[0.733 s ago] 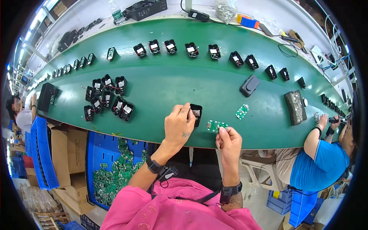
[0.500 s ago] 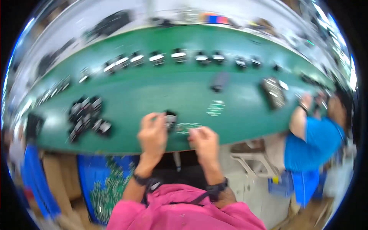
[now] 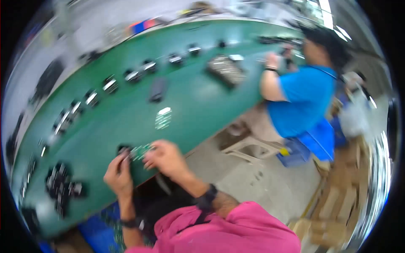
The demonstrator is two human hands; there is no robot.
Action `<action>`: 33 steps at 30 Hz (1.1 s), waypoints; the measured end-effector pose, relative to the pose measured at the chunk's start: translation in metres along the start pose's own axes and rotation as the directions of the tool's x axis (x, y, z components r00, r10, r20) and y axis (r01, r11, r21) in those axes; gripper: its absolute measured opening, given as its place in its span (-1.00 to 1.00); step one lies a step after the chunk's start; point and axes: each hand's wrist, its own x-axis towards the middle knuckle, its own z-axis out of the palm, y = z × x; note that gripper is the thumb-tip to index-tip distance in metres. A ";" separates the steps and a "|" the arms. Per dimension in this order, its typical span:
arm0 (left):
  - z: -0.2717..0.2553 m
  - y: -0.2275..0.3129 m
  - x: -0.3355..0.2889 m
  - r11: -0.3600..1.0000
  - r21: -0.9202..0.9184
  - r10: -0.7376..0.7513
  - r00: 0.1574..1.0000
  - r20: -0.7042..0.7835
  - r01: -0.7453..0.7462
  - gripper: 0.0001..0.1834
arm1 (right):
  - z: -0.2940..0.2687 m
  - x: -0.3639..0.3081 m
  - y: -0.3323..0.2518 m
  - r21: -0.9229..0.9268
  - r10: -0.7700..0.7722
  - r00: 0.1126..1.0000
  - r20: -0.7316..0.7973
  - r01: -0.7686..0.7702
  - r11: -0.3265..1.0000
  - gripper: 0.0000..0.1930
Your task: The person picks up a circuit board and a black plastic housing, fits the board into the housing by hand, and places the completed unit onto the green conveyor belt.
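Above the near edge of the green table [image 3: 126, 114], my two hands are close together. My left hand [image 3: 119, 175] is closed, pinching a small black part [image 3: 123, 149] at its fingertips; motion blurs its shape. Between the fingers of my right hand [image 3: 166, 158] is a green circuit board [image 3: 141, 152], its free end pointing at the black part. Whether the two touch, I cannot tell. A little farther off, several green circuit boards [image 3: 163, 118] lie flat. To the left is a pile of black parts [image 3: 59, 181].
Black-and-white parts [image 3: 110, 84] stand in a curved row along the back. A dark oblong object [image 3: 157, 89] and a greyish-brown bundle [image 3: 226, 69] lie mid-table. At right, a co-worker in blue [image 3: 295, 101] works beside a pale stool [image 3: 253, 145]. Below is a blue bin [image 3: 99, 230] with boards.
The view has swung to the right, so the table and its things appear shifted left and tilted. The black part and the circuit board stay in my hands, still close to each other.
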 end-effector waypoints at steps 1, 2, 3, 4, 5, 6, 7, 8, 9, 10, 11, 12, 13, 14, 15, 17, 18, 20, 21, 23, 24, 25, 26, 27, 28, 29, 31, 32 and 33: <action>0.007 0.005 0.004 1.000 -0.011 0.003 1.000 0.031 -0.002 -0.85 | -0.010 0.000 0.001 -0.004 -0.022 1.000 -0.014 0.022 1.000 -0.70; 0.014 0.013 0.008 0.997 0.007 0.075 0.996 0.052 -0.076 -0.86 | -0.008 -0.003 -0.013 0.010 -0.001 0.997 -0.083 0.002 1.000 -0.78; 0.021 0.018 0.011 0.995 -0.004 0.099 0.994 0.048 -0.099 -0.87 | -0.012 -0.005 -0.023 -0.046 -0.012 0.994 -0.105 0.007 0.999 -0.84; 0.022 0.013 0.012 0.994 -0.088 0.067 0.996 0.061 -0.061 -0.88 | -0.009 -0.005 -0.022 -0.032 0.001 0.995 -0.103 -0.004 0.999 -0.87; 0.022 0.009 0.009 0.992 -0.114 0.055 0.997 0.045 -0.050 -0.88 | -0.009 -0.005 -0.019 -0.017 0.004 0.998 -0.062 -0.006 1.000 -0.87; 0.019 0.006 0.008 0.991 -0.120 0.070 0.997 0.027 -0.066 -0.86 | -0.004 -0.003 -0.017 -0.019 0.041 0.998 -0.040 -0.042 0.999 -0.88; 0.015 0.003 0.007 0.991 -0.121 0.052 0.998 0.027 -0.048 -0.85 | 0.002 -0.002 -0.012 -0.013 0.064 0.998 0.001 -0.064 0.998 -0.88; 0.012 0.001 0.005 0.991 -0.125 0.037 0.999 0.012 -0.036 -0.85 | 0.006 -0.001 -0.009 -0.008 0.080 0.996 0.050 -0.080 0.997 -0.88; 0.008 0.000 0.004 0.990 -0.137 0.027 1.000 0.002 -0.026 -0.84 | 0.011 0.001 -0.005 -0.005 0.091 0.992 0.090 -0.091 0.996 -0.88; 0.005 0.000 0.004 0.991 -0.130 0.024 1.000 -0.004 -0.024 -0.84 | 0.015 0.002 0.000 0.012 0.097 0.990 0.105 -0.099 0.995 -0.87; 0.004 0.001 0.005 0.992 -0.129 -0.015 1.000 0.003 0.015 -0.84 | 0.019 0.003 0.002 0.012 0.099 0.989 0.108 -0.101 0.995 -0.87; 0.003 0.002 0.005 0.990 -0.130 -0.053 0.999 0.012 0.054 -0.84 | 0.022 0.004 0.003 0.002 0.096 0.990 0.100 -0.097 0.995 -0.84; 0.002 0.001 0.006 0.990 -0.130 -0.051 0.999 0.013 0.052 -0.84 | 0.026 0.005 0.005 -0.008 0.091 0.992 0.090 -0.090 0.996 -0.81; 0.001 0.000 0.007 0.988 -0.148 -0.052 0.998 0.019 0.054 -0.83 | 0.026 0.007 0.009 0.001 0.088 0.993 0.078 -0.088 0.996 -0.80; 0.001 0.000 0.008 0.985 -0.165 -0.052 0.998 0.024 0.056 -0.82 | 0.028 0.007 0.010 0.001 0.085 0.993 0.076 -0.086 0.996 -0.80; 0.000 -0.003 0.008 0.979 -0.186 -0.078 0.996 0.032 0.083 -0.83 | 0.030 0.009 0.011 0.000 0.087 0.994 0.063 -0.087 0.996 -0.80; 0.000 -0.004 0.009 0.973 -0.205 -0.104 0.994 0.040 0.111 -0.83 | 0.032 0.010 0.011 0.000 0.087 0.994 0.063 -0.087 0.996 -0.80; -0.001 -0.003 0.010 0.956 -0.242 -0.159 0.986 0.052 0.167 -0.83 | 0.036 0.011 0.010 -0.032 0.085 0.994 0.065 -0.084 0.996 -0.80; -0.001 -0.003 0.010 0.934 -0.278 -0.213 0.975 0.067 0.223 -0.84 | 0.037 0.011 0.011 -0.032 0.086 0.994 0.067 -0.084 0.996 -0.80; -0.001 -0.006 0.011 0.928 -0.287 -0.225 0.971 0.074 0.237 -0.84 | 0.038 0.013 0.011 -0.033 0.099 0.993 0.057 -0.097 0.995 -0.80; 0.000 -0.007 0.012 0.922 -0.295 -0.237 0.968 0.085 0.252 -0.84 | 0.039 0.013 0.010 -0.034 0.099 0.993 0.060 -0.097 0.995 -0.80; 0.000 -0.008 0.012 0.922 -0.295 -0.237 0.968 0.082 0.251 -0.84 | 0.039 0.012 0.009 -0.028 0.097 0.993 0.066 -0.095 0.995 -0.80; 0.000 -0.009 0.013 0.929 -0.297 -0.205 0.976 0.077 0.219 -0.84 | 0.039 0.012 0.008 -0.022 0.095 0.993 0.071 -0.093 0.995 -0.80; 0.000 -0.010 0.013 0.936 -0.299 -0.173 0.982 0.071 0.187 -0.85 | 0.039 0.013 0.008 -0.022 0.095 0.993 0.074 -0.094 0.995 -0.80; 0.000 -0.010 0.014 0.936 -0.300 -0.172 0.983 0.070 0.186 -0.85 | 0.038 0.014 0.009 -0.024 0.101 0.992 0.072 -0.099 0.995 -0.80; 0.000 -0.010 0.014 0.935 -0.300 -0.176 0.982 0.066 0.188 -0.84 | 0.038 0.015 0.009 -0.027 0.107 0.992 0.069 -0.105 0.994 -0.80; 0.001 -0.012 0.013 0.935 -0.300 -0.179 0.982 0.060 0.189 -0.83 | 0.039 0.016 0.010 -0.035 0.116 0.991 0.059 -0.114 0.993 -0.80; 0.001 -0.015 0.011 0.891 -0.387 -0.225 0.971 0.080 0.239 -0.81 | 0.039 0.016 0.010 -0.043 0.127 0.991 0.049 -0.125 0.991 -0.80; 0.001 -0.017 0.009 0.836 -0.468 -0.269 0.958 0.103 0.286 -0.78 | 0.041 0.017 0.009 -0.043 0.125 0.991 0.051 -0.123 0.991 -0.80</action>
